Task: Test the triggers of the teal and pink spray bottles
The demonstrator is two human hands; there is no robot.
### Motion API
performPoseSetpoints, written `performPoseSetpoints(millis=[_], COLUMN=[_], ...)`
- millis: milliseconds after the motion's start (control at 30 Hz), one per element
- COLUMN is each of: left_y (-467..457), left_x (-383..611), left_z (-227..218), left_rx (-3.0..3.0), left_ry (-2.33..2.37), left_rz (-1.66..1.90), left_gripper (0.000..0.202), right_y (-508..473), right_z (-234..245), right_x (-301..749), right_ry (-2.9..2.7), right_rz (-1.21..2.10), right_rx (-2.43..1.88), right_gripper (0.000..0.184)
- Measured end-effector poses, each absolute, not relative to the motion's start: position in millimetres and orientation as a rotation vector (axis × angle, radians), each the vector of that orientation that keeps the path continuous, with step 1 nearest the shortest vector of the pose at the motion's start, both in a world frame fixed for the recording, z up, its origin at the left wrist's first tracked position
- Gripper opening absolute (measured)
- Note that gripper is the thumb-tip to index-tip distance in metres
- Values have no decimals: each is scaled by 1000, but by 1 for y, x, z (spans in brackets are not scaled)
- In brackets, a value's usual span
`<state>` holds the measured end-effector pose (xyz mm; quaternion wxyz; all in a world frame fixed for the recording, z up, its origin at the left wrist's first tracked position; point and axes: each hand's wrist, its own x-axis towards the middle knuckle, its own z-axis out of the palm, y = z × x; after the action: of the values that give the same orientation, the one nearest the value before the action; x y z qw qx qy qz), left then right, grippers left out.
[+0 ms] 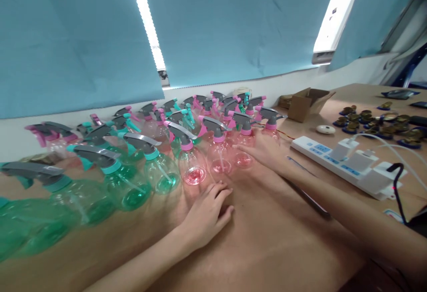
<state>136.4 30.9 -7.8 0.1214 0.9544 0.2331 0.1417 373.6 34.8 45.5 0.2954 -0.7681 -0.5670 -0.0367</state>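
My left hand (211, 209) rests on the table in front of the bottles, its fingers loosely bent and apart, holding nothing. My right hand (265, 150) is at a pink spray bottle (244, 160) with a grey and pink trigger head. Its thumb lies across the front of that bottle, and the other fingers are partly hidden behind it. Another pink spray bottle (271, 131) stands just behind this hand. Nearest my left hand is a clear pink spray bottle (192, 167), apart from the fingers. Beside it stands a green spray bottle (162, 174).
More green and pink spray bottles stand in rows towards the wall. At right lie a white power strip (340, 163) with plugs, a dark flat strip (308, 198), a white oval object (325, 129) and several gold-and-blue pieces (370, 120). Behind is an open cardboard box (302, 106).
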Motion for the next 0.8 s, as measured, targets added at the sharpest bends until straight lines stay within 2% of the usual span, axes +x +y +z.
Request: performPoseSetpoints(millis=[267, 467, 567, 667, 800], left_y=[31, 30, 27, 24, 17], left_x=[137, 137, 136, 135, 131], left_z=[-6, -7, -5, -2, -4], left_rx=[2761, 2687, 2628, 2557, 2481], left_ry=[667, 677, 721, 731, 715], left_rz=[426, 485, 523, 569, 670], left_gripper=[30, 28, 29, 39, 69], right_y=[12, -22, -35, -42, -45], right_z=[46, 51, 54, 55, 49], right_x=[381, 385, 381, 369, 347], right_ry=[-1590, -1686, -1751, -1751, -1764], right_rz=[-103, -5, 26, 96, 260], right_rx=[-2006, -1944, -1862, -1813, -1722], right_gripper=[50, 30, 30, 36, 37])
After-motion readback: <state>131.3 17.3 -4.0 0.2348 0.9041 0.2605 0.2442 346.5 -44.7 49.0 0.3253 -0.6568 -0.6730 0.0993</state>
